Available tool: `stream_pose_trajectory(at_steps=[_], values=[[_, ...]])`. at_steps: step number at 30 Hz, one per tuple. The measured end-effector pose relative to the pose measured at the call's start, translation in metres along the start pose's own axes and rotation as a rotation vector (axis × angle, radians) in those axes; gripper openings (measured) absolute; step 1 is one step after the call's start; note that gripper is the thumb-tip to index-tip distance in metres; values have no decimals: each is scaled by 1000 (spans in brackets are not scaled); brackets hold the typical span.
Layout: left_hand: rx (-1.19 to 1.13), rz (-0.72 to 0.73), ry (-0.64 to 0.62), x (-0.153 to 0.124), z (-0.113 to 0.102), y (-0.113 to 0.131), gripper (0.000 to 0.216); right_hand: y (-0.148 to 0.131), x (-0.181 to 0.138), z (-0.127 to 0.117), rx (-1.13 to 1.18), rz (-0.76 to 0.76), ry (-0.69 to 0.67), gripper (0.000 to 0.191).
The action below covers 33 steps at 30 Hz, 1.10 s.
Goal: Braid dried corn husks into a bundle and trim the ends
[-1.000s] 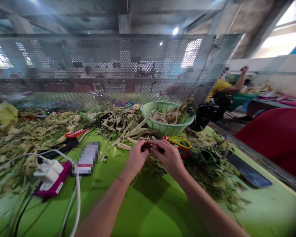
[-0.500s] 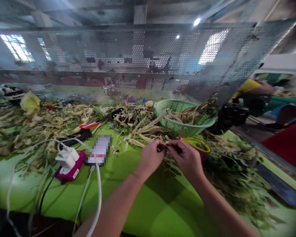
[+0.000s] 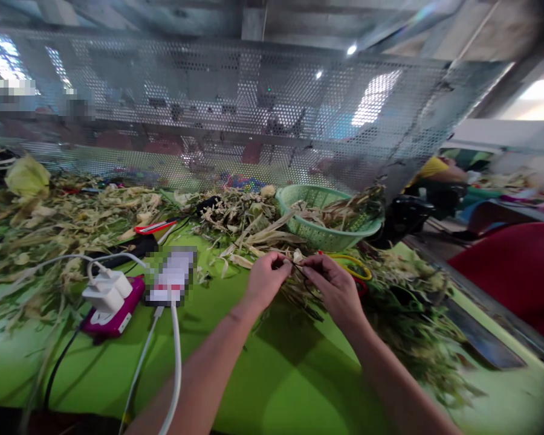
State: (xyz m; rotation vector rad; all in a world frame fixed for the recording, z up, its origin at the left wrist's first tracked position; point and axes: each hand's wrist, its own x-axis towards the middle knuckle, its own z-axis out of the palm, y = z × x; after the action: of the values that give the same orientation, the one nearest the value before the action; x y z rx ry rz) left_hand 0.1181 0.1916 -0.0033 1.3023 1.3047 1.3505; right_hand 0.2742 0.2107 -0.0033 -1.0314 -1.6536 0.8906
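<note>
Before the round green plastic basket, left hand and right hand pinch a thin dark plant stem, seemingly to hold it clear of the littered tabletop.

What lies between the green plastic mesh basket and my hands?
Head view: pale dried husk strips and yellow-handled scissors lie between the green plastic mesh basket and the left hand and right hand, which pinch a thin dark stem.

The thin dark bit pinched by the left hand and right hand is too small to name, a blur covers the box, and the scissors are half hidden.
</note>
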Motion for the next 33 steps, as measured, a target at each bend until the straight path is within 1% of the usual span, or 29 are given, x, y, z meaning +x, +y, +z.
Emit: stream_pose_trajectory(at_steps=[5,10,12,15,18,21,24,26,28,29,30,31,33], values=[[56,43,20,1,-1,0,12,-1,0,1,49,26,-15,20],[13,33,32,2,0,-2,9,-6,0,4,72,58,-41,19],[-19,13,24,2,0,-3,10,-8,-1,5,82,77,-56,18],[-78,-8,-27,2,1,-4,13,-11,-1,4,110,116,-79,18],[-82,-10,-46,2,0,-1,16,-15,-2,2,161,164,-119,15],[-36,-10,-26,1,-1,2,15,-21,-2,-2,199,218,-176,12],[-31,-20,-5,3,-2,2,12,-31,-3,-10,184,252,-216,13],[-41,-22,8,4,-3,0,11,-36,-5,-20,124,268,-263,16],[-54,-30,20,5,-3,-2,11,-37,-4,-34,4,271,-297,21],[-61,-37,25,5,-3,-3,11,-35,-2,-43,-80,261,-285,24],[-69,-42,28,5,-3,-3,12,-31,0,-53,-174,234,-241,27],[-80,-43,30,5,-3,-3,12,-25,4,-63,-264,194,-181,29],[-102,-32,37,5,-2,-3,11,-8,13,-84,-456,135,-125,32]])
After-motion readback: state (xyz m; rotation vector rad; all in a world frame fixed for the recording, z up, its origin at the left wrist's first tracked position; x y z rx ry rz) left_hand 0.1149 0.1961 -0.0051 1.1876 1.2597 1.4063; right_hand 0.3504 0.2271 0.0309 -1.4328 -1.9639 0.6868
